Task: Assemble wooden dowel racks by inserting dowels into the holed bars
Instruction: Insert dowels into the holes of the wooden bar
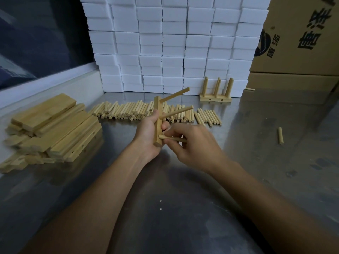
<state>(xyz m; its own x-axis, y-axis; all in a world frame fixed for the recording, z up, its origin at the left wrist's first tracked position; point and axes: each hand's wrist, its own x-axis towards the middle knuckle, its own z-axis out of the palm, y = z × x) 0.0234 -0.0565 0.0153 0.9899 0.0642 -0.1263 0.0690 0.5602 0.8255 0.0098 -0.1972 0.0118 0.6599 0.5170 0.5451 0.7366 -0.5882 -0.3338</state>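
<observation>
Here, bar (158,121) bears two dowels; right hand (192,143) pinches a third (172,138).

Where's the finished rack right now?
Head view, far right of centre: the finished rack stands upright against the white foam blocks, behind the dowel row.

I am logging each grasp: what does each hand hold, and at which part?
The left hand grips the holed bar around its lower half. The right hand pinches a dowel near its tip at the bar.

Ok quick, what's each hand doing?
Left hand: holds the bar upright.
Right hand: pinches a dowel at the bar's lowest hole.
</observation>
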